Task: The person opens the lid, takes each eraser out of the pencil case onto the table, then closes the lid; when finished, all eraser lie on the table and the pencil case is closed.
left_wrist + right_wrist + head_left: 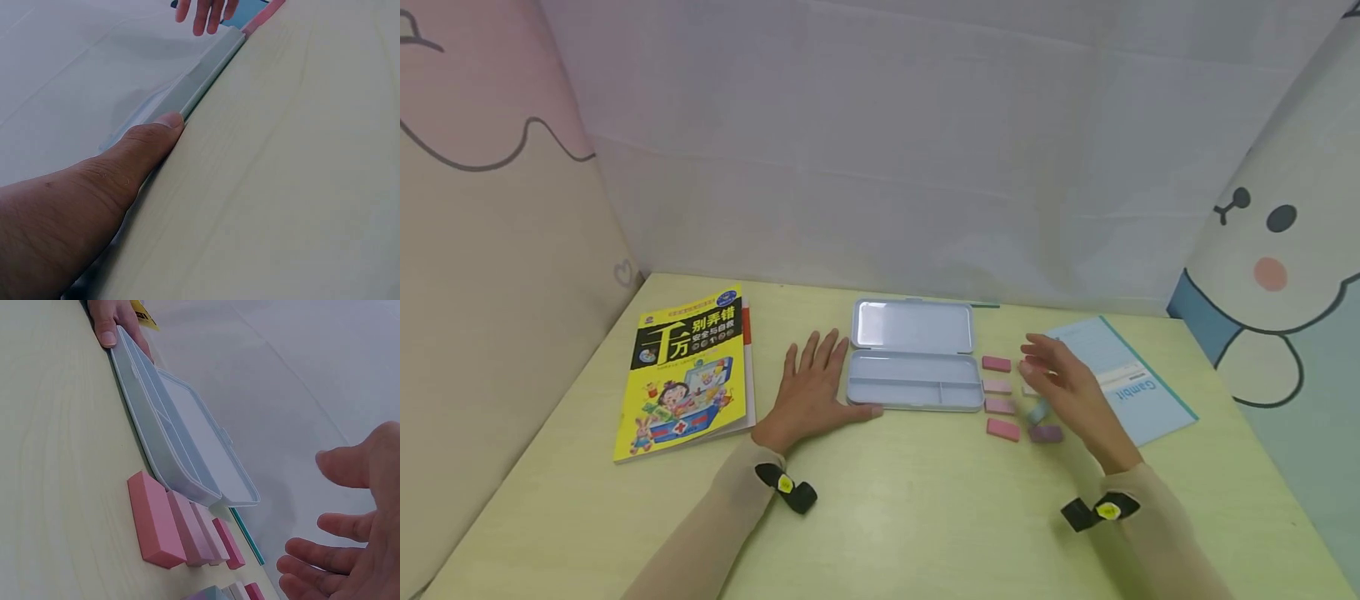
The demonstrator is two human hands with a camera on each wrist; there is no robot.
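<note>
A pale blue pencil case lies on the table with its lid folded back, its compartments bare. My left hand spreads at its left side; the thumb touches the case's front edge in the left wrist view. My right hand hovers above the small blocks right of the case, partly hiding them. In the right wrist view its fingers are loosely extended and hold nothing. A column of pink blocks stands beside the case. A purple block and a light blue block lie under the right hand.
A yellow book lies at the left on another book. A light blue booklet marked Gambit sits at the right, partly behind the right hand. A thin green strip shows behind the case. White cloth hangs at the table's back edge.
</note>
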